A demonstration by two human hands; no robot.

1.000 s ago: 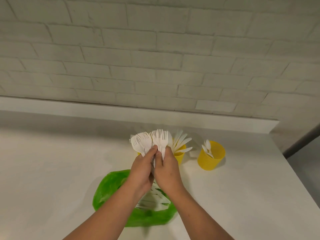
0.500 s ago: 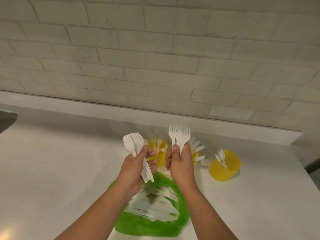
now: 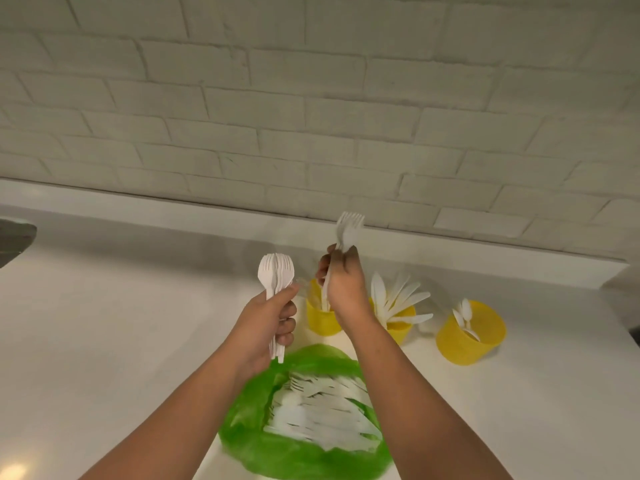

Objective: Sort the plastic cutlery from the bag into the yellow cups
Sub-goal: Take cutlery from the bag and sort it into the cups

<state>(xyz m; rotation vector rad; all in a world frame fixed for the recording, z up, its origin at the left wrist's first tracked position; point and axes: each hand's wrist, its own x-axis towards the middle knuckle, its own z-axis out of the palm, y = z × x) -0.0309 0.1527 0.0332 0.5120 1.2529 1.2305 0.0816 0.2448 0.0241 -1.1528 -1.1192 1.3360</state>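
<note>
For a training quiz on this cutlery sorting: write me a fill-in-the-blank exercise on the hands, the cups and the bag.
1. The left hand and the right hand each grip a bunch of white ____.
2. The left cup, middle cup and right cup are all coloured ____.
3. The middle cup holds white ____.
4. The bag lying nearest the person is coloured ____.
Missing words: forks; yellow; knives; green.

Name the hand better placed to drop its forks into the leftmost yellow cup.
Right. The right hand holds its fork bunch directly over that cup; the left hand grips a fork stack left of it.
</note>
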